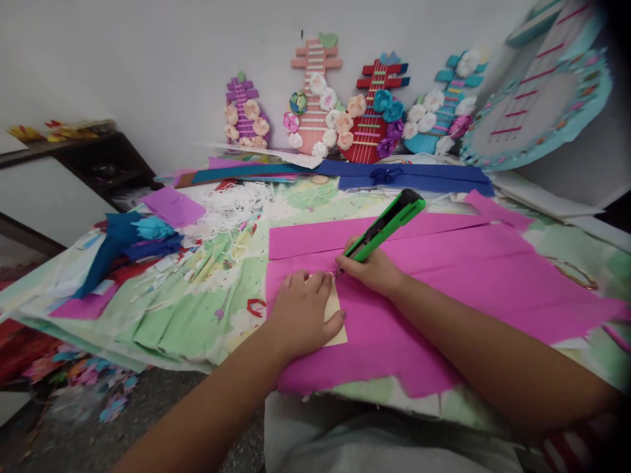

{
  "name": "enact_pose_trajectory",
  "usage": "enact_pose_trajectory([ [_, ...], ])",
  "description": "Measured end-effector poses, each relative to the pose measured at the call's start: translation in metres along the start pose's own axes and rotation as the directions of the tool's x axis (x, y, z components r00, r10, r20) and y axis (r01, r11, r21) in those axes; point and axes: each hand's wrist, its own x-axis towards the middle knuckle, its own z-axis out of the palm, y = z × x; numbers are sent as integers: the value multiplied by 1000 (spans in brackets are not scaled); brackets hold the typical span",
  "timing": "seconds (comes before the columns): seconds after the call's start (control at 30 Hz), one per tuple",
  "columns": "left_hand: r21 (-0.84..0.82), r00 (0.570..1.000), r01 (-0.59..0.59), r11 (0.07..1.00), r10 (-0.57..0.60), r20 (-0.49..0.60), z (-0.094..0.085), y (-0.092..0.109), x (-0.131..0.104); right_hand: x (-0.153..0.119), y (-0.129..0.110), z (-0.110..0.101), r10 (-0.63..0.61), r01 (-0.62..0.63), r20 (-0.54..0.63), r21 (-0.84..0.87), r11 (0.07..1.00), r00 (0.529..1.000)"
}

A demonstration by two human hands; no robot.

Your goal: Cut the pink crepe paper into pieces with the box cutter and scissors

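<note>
My right hand point(375, 268) grips a green utility knife point(389, 226), its tip low against the top right corner of a cream card point(338, 330). The card lies on a large bright pink sheet point(444, 279). Flat over the card rests my left hand point(300, 316), fingers stretched out and the thumb apart, so most of the card is hidden. A pink strip point(315, 242) lies along the sheet's far edge, parted from it by a thin line. Whether the tip touches the sheet is too small to tell.
Decorated paper guitars point(315, 118) lean against the wall. Dark blue strips point(414, 174) lie before them. White string point(239, 207), small scraps and coloured paper pieces point(118, 246) cover the left. Red-handled scissors point(255, 307) show beside my left hand; a hoop point(574, 272) lies right.
</note>
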Motion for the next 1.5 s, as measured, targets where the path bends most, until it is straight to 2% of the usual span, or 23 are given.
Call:
enact_pose_trajectory([
  [0.17, -5, 1000, 6, 1000, -6, 29, -1, 0, 0, 0, -2, -1, 19, -17, 52, -39, 999, 998],
  [0.4, 6, 999, 6, 1000, -6, 43, -3, 1, 1, 1, -3, 3, 31, -25, 59, -102, 994, 998],
  [0.6, -1, 999, -3, 1000, 3, 41, -3, 1, 1, 0, -4, 6, -8, 18, 59, -169, 985, 998],
  [1.27, 14, 999, -11, 1000, 11, 32, -2, 1, 0, -4, -3, 4, -15, 18, 21, -150, 989, 1000],
  [1.4, 18, 999, -4, 1000, 3, 33, -1, 1, 1, -3, -1, 3, -12, 16, 33, -115, 993, 999],
  [1.5, 10, 1000, -3, 1000, 2, 25, -1, 0, 0, -3, -1, 1, 2, -2, 1, -77, 997, 1000],
])
